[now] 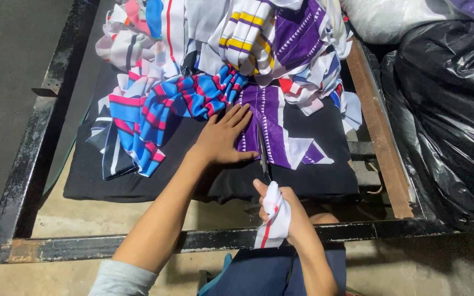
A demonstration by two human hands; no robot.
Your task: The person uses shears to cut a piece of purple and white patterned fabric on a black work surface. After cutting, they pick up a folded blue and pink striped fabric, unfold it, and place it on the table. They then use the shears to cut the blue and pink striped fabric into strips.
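— Purple-and-white patterned fabric piece, where?
— Spread flat on the black cloth-covered surface, just ahead of both hands, long axis running away from the body. Pinned along its left margin by the left hand, palm down, fingers together and pointing toward the pile.

— And the right hand?
— Closed on scissors wrapped in a white rag with a red stripe. Dark scissor blades pointing straight up the fabric's length, lying just right of the left thumb, at the near edge of the purple piece. Blades apart or together: impossible to tell.

— Nearer of the two?
— Left, already resting on the fabric; right close behind, at the near edge of the surface.

— Surroundings?
— Blue, red and pink striped cloth bunched just left of the left hand; heap of mixed striped offcuts beyond, touching the far end of the purple piece. Bare black cloth to the right of it, open room there. Dark metal frame rail along the near edge; wooden side rail to the right; shiny black plastic sack pressed against it.
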